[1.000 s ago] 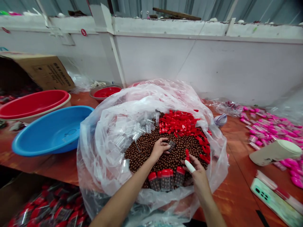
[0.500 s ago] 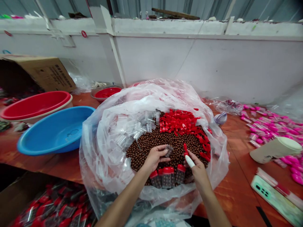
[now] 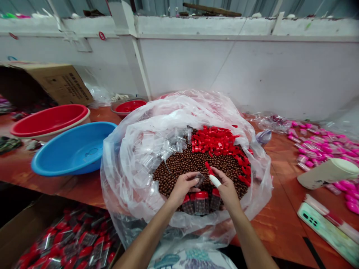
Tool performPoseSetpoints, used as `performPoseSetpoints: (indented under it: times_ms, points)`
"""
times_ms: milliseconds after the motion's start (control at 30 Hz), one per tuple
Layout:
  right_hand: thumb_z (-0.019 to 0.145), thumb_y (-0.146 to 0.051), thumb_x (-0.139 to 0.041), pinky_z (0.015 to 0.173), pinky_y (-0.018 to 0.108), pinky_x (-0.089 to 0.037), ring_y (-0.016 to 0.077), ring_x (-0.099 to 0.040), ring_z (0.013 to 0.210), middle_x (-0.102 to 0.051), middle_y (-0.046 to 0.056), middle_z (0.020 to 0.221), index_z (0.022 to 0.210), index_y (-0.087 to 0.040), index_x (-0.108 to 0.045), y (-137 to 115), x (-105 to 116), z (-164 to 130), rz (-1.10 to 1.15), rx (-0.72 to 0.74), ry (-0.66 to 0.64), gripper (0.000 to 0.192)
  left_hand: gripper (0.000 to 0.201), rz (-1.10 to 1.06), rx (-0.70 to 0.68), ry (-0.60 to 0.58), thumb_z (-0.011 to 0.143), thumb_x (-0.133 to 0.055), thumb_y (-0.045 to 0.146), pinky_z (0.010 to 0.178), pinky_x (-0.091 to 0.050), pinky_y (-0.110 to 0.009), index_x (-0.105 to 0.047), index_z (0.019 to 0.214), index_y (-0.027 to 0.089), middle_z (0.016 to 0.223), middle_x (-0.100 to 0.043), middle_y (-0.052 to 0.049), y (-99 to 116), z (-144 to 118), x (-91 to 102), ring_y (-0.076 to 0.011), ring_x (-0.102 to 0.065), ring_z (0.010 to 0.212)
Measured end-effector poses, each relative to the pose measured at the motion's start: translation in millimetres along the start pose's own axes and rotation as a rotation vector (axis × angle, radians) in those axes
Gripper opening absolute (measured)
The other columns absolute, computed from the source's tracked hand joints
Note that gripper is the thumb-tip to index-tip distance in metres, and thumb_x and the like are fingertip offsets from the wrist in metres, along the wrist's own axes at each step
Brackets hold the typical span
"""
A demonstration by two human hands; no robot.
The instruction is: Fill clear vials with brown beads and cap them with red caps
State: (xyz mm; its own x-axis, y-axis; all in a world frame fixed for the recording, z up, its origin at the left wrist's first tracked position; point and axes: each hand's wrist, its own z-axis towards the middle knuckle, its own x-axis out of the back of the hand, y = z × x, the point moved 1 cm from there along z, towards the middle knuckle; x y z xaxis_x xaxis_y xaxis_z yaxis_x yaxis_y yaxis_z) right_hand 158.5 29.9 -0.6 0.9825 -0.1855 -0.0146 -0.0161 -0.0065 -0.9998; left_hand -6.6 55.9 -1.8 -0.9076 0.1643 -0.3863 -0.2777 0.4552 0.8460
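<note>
My left hand (image 3: 183, 188) pinches a small clear plastic container (image 3: 199, 179) that looks filled with brown balls. Close to its right, my right hand (image 3: 224, 186), one finger wrapped in white, holds a red cap (image 3: 209, 168). The cap and the container are apart. Both hands hover over a heap of brown balls (image 3: 179, 164) in a plastic-lined basin (image 3: 134, 130). Loose red caps (image 3: 215, 140) lie at the heap's far right, and clear empty containers (image 3: 168, 147) at its far left. Several filled, red-capped containers (image 3: 201, 203) stand along the near edge.
On the left are a blue basin (image 3: 70, 153), a red basin (image 3: 50, 121) and a cardboard box (image 3: 61, 84). Below, a box holds red-capped containers (image 3: 73, 239). To the right lie a phone (image 3: 325, 231), a pale cup (image 3: 328, 173) and pink-capped containers (image 3: 322, 149).
My right hand has moved left with the red cap, nearer to the container in my left hand. The camera view has shifted slightly.
</note>
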Motion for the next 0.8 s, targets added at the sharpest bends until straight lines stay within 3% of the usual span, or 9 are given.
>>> performPoseSetpoints:
  times_ms: [333,467,633,800]
  points:
    - [0.073,-0.032,-0.062,0.097,0.043,-0.037,0.0227,-0.056,0.104,-0.064,0.006,0.109,0.104,-0.022,-0.065,-2,-5,-2,-0.108,0.092,-0.012,0.033,0.042,-0.018,-0.032,-0.036,0.061,-0.074,0.023,0.072,-0.052,-0.032,-0.066,0.102,0.015,0.103,-0.064,-0.009,3,-11,-3.9,-0.0192,-0.061,0.083]
    - [0.077,-0.032,-0.058,0.097,0.043,-0.037,0.0219,-0.054,0.106,-0.062,0.006,0.113,0.108,-0.023,-0.063,-4,-5,-4,-0.115,0.14,0.042,0.033,0.041,0.093,-0.114,-0.001,0.062,-0.072,0.023,0.072,-0.051,-0.032,-0.067,0.101,0.014,0.102,-0.065,-0.008,3,-11,-3.7,-0.0193,-0.061,0.082]
    - [0.081,-0.03,-0.053,0.097,0.043,-0.038,0.0211,-0.054,0.106,-0.061,0.005,0.113,0.11,-0.024,-0.062,-5,-9,-7,-0.183,0.196,-0.041,0.031,0.039,0.211,-0.151,-0.01,0.067,-0.066,0.025,0.068,-0.051,-0.032,-0.065,0.104,0.015,0.104,-0.064,-0.009,6,-11,-2.9,-0.0199,-0.06,0.082]
    - [0.083,-0.029,-0.049,0.1,0.042,-0.034,0.0201,-0.051,0.11,-0.056,0.007,0.118,0.121,-0.024,-0.053,-5,-11,-10,-0.286,0.272,0.096,0.038,0.036,0.382,-0.244,0.049,0.068,-0.063,0.024,0.066,-0.051,-0.03,-0.066,0.103,0.015,0.105,-0.063,-0.011,7,-11,0.2,-0.02,-0.06,0.081]
